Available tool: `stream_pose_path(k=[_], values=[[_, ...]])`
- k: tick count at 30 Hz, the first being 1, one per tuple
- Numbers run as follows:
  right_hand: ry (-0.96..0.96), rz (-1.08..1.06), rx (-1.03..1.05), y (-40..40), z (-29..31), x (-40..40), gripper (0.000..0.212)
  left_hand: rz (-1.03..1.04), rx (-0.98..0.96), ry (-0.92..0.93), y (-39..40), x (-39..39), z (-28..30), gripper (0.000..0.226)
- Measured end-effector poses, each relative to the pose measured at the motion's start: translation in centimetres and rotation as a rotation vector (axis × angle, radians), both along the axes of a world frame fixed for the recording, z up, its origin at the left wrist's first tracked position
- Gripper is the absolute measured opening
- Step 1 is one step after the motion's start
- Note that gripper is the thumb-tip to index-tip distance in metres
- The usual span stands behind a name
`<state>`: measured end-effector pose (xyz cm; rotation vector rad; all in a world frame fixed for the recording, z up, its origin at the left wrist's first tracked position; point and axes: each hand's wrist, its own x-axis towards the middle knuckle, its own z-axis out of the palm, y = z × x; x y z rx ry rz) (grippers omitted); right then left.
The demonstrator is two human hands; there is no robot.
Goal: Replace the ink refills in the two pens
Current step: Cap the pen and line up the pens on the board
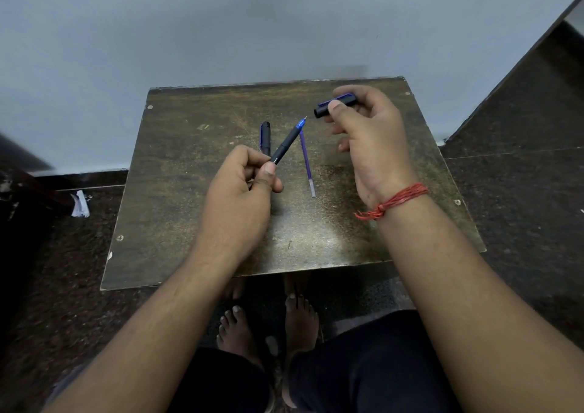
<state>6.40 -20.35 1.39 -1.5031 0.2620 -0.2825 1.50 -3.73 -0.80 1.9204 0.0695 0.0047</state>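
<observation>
Slim black plastic pen with blue tip section (286, 143), uncapped, tilted up and rightward above the table, black cap with blue clip (335, 105) raised apart, second black capped pen (265, 138) lying flat, thin purple ink refill (307, 162) lying beside it

The left hand (243, 188) is gripping an uncapped pen (286, 143), tip pointing away. The right hand (366, 134) is pinching its cap (336, 104). Beside the pen, a refill (307, 162) and second pen (265, 137) are lying on the bench (189, 159).

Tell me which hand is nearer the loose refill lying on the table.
Left, narrowly. The left hand, holding the uncapped pen, sits just left of the refill. The right hand, holding the cap, is up to its right.
</observation>
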Motion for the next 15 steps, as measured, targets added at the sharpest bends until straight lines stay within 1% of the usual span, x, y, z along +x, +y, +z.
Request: stream_pose_path(k=[5, 10, 15], values=[[-0.003, 0.034, -0.069, 0.01, 0.36, -0.24, 0.022, -0.03, 0.004, -0.005, -0.05, -0.07, -0.05, 0.018], [-0.004, 0.044, -0.124, 0.06, 0.4, -0.31, 0.024, -0.043, 0.0, -0.01, 0.05, -0.03, -0.09, 0.019], [-0.022, 0.015, -0.106, -0.02, 0.3, -0.13, 0.023, -0.049, -0.015, -0.012, 0.04, -0.02, -0.22, 0.021]])
